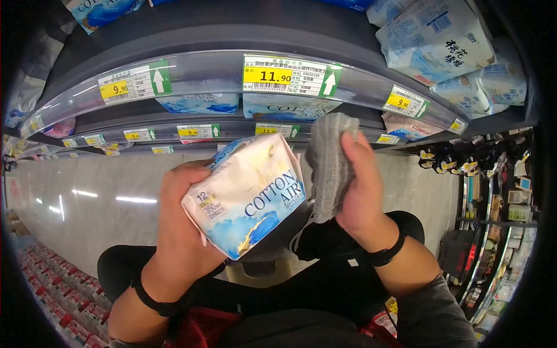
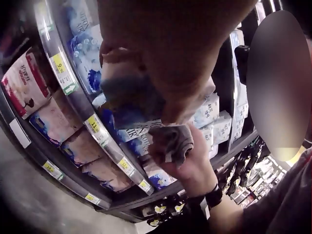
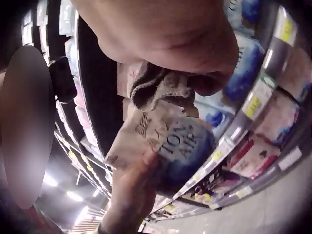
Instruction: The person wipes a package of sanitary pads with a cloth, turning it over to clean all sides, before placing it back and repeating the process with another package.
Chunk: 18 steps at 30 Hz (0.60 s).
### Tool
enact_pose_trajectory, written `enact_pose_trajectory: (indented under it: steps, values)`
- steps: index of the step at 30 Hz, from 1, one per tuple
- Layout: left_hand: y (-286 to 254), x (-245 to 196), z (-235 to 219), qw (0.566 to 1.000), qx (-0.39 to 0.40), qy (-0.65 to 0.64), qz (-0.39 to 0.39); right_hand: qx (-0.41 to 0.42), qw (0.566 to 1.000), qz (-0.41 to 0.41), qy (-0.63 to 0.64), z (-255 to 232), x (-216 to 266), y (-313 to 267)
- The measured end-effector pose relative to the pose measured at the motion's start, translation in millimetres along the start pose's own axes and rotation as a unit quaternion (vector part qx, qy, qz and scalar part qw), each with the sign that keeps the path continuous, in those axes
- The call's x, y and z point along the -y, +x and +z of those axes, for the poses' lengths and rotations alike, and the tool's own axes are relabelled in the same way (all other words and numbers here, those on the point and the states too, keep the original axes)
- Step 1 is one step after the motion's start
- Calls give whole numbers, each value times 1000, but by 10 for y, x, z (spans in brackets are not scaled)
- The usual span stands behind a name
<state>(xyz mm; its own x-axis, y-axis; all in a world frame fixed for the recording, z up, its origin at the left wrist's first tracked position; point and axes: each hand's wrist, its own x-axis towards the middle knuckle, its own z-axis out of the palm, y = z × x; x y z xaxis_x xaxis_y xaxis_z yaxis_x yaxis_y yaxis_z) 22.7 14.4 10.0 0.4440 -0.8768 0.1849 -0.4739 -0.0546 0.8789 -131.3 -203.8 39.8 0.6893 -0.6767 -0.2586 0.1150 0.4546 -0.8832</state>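
While both hands are occupied before a supermarket shelf (image 1: 200,71), the governing relation is that the folded grey ribbed cloth (image 1: 331,165) lies just to the right of the Cotton Air pack (image 1: 246,200). Head view: the left hand (image 1: 173,217) grips the pack by its left end, thumb at the upper edge; the right hand (image 1: 362,194) is closed about the cloth, with its thumb on the outer side and its other fingers largely hidden behind. The pack's long axis slopes from lower left up to the right, printed face toward the head camera; the cloth's long axis stands nearly upright. Of the two hands, the right is nearer the pack's free end. A narrow gap appears between cloth and pack, although depth cannot be judged from this view.

Left wrist view: the cloth is seen end-on, its folded layers exposed and the right hand's fingers curled round it, a detail absent from the head view. The pack is in deep shadow here.

Right wrist view: a left fingertip lies against the pack, and the cloth hangs over the pack's upper edge in line of sight. Whether the two touch cannot be established.
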Motion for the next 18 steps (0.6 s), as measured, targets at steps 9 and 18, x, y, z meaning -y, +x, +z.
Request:
enact_pose_trajectory:
  steps: [9, 18]
  values:
    - [115, -121, 191, 979, -66, 170, 88, 145, 795, -299, -507, 151, -53, -282]
    - [136, -113, 306, 982, -46, 157, 96, 119, 788, -278, -537, 109, 38, -266]
